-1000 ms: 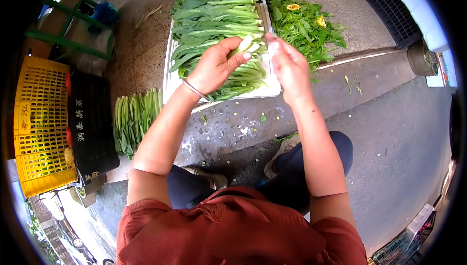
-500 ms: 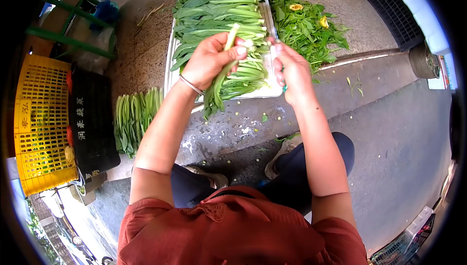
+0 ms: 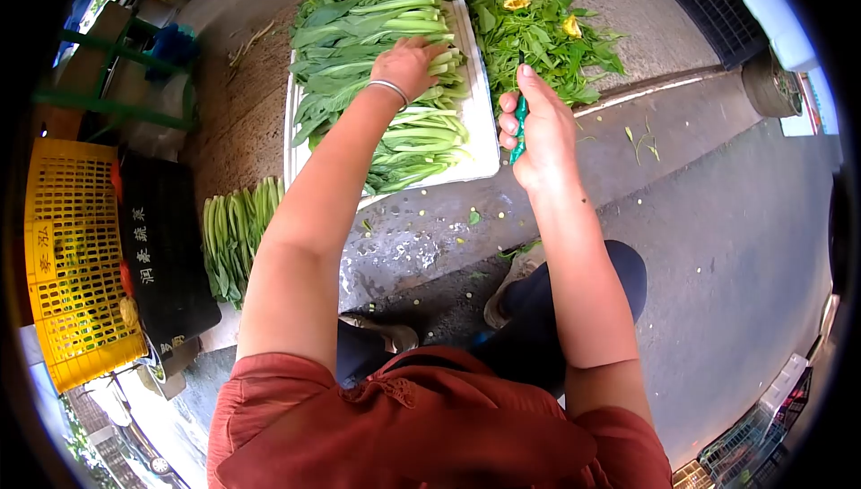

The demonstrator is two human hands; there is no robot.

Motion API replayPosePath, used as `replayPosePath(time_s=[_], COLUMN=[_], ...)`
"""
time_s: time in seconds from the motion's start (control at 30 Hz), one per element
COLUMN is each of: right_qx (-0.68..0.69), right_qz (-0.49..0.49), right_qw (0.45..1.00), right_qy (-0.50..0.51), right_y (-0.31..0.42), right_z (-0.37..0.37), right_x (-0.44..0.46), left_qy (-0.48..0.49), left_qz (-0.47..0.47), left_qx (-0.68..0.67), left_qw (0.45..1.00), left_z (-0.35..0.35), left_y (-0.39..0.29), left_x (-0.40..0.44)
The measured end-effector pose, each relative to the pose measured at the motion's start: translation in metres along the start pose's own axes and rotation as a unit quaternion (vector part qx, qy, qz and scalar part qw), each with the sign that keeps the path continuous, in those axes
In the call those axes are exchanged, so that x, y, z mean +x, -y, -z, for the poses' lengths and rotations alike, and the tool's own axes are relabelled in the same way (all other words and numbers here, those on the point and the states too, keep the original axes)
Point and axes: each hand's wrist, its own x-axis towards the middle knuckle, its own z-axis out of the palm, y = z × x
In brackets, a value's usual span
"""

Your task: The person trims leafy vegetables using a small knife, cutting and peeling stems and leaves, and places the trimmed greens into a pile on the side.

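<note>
Rows of leafy green stalks [image 3: 336,58] lie across a white tray [image 3: 480,121], their cut ends toward the right. My left hand [image 3: 408,67], with a bangle at the wrist, rests on the stalks around the middle of the tray; its fingertips are partly hidden among them, so its hold cannot be made out. Just right of the tray, my right hand [image 3: 543,126] is closed around the green handle of a small knife [image 3: 519,126]. The knife's dark, thin blade points away from me.
Loose leaves [image 3: 538,40] with yellow flowers are heaped right of the tray. A stalk bundle [image 3: 238,233] lies left on the ground, beside a black crate [image 3: 166,247] and a yellow crate [image 3: 76,256]. Another black crate [image 3: 708,4] is at the upper right.
My left hand has moved away from my right hand onto the stalks in the tray. The stalk it held upright is no longer seen in it. The knife now shows clearly in my right hand.
</note>
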Motion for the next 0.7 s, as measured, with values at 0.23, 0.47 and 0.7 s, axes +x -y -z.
replayPosePath(time_s=[0.23,0.47,0.7], right_qx=[-0.002,-0.054,-0.214], right_qz=[-0.003,0.01,0.194], right_qw=[1.0,0.995,0.946], right_qy=[0.003,0.079,0.146], right_y=[0.001,-0.002,-0.024], right_z=[0.002,-0.003,-0.021], right_x=[-0.002,-0.008,-0.009], left_qy=[0.024,-0.186,-0.317], left_qz=[0.036,0.058,0.021], left_qx=[-0.006,-0.056,-0.469], left_qw=[0.999,0.979,0.824], left_z=[0.004,0.023,0.101], left_y=[0.009,0.026,0.018], left_x=[-0.006,-0.041,-0.084])
